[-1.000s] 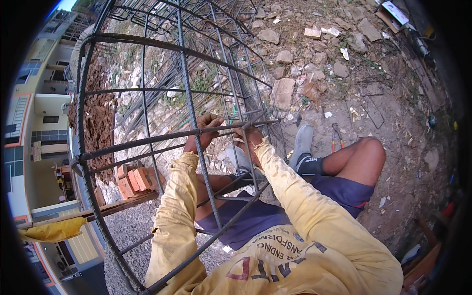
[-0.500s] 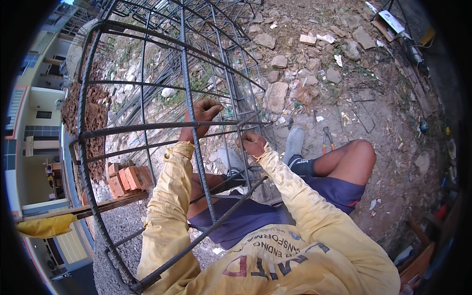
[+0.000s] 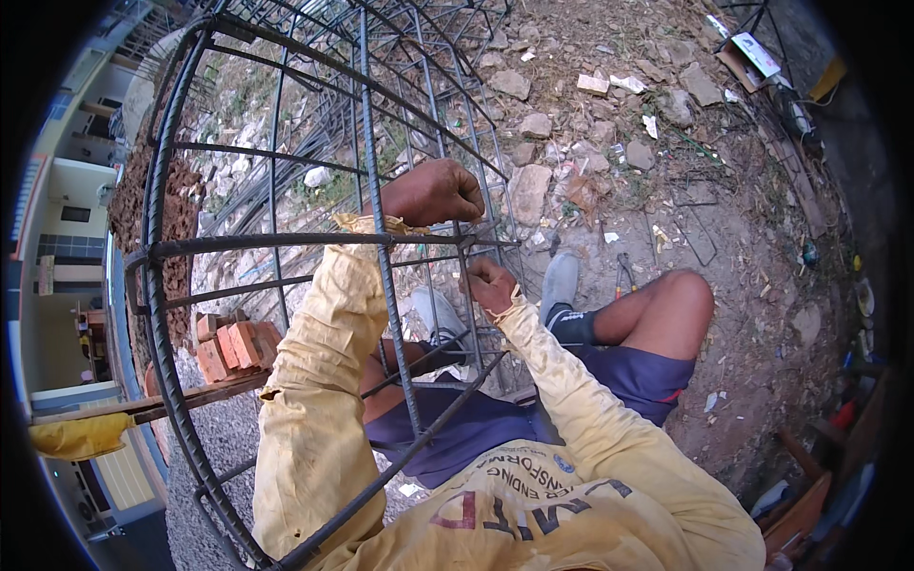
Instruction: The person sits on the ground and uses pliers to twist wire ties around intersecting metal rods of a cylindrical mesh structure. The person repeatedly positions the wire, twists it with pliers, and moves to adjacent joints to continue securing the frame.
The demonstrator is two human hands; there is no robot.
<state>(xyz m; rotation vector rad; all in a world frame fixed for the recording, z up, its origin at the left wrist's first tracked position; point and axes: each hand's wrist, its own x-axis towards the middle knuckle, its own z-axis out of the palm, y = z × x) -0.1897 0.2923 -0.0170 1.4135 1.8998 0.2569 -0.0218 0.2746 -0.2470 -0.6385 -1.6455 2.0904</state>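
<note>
- left hand [image 3: 433, 190] fisted around a dark steel bar of the round rebar cage [image 3: 162, 285], fingers closed tight on it.
- right hand [image 3: 490, 285] just below and right of the left, fingers pinched narrow at a bar crossing; what they pinch is too small to tell.
- gripped bar runs upright, away from the person.
- flat white and red package [image 3: 757, 52] lies far up and right of both hands, on dirt.

Outdoor daylight; bare dirt ground [image 3: 762, 285] strewn with grey stones [image 3: 528, 190], red brick stack [image 3: 228, 347] on wooden plank [image 3: 190, 400], grey gravel [image 3: 224, 447].
</note>
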